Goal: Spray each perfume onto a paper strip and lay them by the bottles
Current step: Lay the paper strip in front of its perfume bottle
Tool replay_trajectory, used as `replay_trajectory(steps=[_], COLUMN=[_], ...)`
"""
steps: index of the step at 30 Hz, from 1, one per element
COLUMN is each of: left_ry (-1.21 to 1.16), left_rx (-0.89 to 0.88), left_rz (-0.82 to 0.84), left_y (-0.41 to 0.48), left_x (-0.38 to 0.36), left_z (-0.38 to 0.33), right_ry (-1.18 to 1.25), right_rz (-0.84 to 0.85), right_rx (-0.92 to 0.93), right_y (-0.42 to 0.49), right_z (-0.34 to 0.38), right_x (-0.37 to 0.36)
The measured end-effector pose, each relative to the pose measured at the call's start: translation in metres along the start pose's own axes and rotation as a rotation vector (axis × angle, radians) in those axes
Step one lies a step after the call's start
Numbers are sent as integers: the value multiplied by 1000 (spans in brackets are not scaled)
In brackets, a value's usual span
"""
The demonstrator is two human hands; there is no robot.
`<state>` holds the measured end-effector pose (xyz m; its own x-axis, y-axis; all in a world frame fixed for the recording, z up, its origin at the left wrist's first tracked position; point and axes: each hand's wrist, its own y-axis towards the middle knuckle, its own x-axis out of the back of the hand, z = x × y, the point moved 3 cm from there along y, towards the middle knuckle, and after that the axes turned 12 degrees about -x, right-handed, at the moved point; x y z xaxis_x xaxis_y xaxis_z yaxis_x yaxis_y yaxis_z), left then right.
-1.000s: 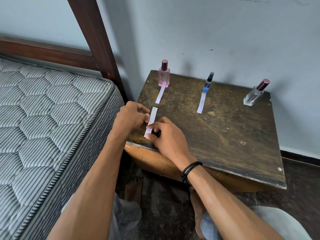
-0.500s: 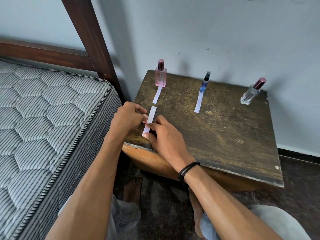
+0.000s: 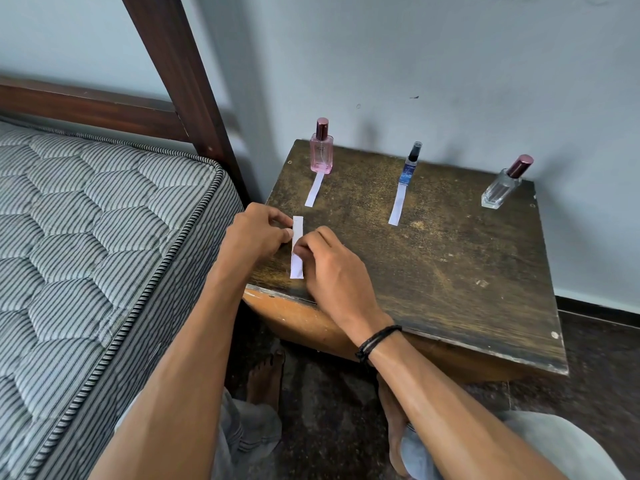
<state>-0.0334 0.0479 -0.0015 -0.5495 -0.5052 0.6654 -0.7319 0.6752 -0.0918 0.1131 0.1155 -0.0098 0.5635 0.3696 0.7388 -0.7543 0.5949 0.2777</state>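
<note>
Three perfume bottles stand along the back of a worn wooden table [image 3: 450, 265]: a pink bottle [image 3: 321, 150] at left, a slim blue spray [image 3: 410, 164] in the middle, a clear bottle [image 3: 502, 188] with a maroon cap at right. One white paper strip [image 3: 314, 189] lies in front of the pink bottle and another strip [image 3: 397, 205] in front of the blue spray. Near the table's front left edge, my left hand [image 3: 256, 237] and my right hand [image 3: 332, 268] both pinch a third white strip [image 3: 297, 251].
A striped quilted mattress [image 3: 86, 244] lies close on the left, with a dark wooden bedpost [image 3: 180, 77] behind it. A pale wall backs the table. My bare feet and grey trousers show on the dark floor below the table edge.
The strip between my fingers has turned from slanted to nearly upright. Both hands stayed at the front left of the table with only small finger shifts.
</note>
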Motion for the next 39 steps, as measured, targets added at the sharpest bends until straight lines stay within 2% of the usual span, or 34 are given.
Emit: replay_trajectory(steps=[3, 9, 16, 25, 30, 34, 39], left_ry=[-19, -272, -504, -801, -1050, -1090, -1054], left_rx=[7, 72, 145, 290, 345, 324, 281], left_rz=[7, 30, 41, 111, 4, -61, -32], left_y=[0, -1, -9, -11, -11, -8, -7], left_x=[1, 2, 2, -10, -14, -10, -5], left_z=[0, 0, -15, -19, -22, -20, -18], right_ry=[196, 452, 669, 729, 764, 747, 627], right_rz=[-81, -180, -164, -135, -118, -48, 50], right_rx=[-87, -302, -491, -506, -502, -489, -407], right_y=[5, 15, 17, 16, 16, 17, 20], right_z=[-5, -18, -21, -17, -16, -16, -14], right_x=[6, 20, 29, 31, 32, 33, 36])
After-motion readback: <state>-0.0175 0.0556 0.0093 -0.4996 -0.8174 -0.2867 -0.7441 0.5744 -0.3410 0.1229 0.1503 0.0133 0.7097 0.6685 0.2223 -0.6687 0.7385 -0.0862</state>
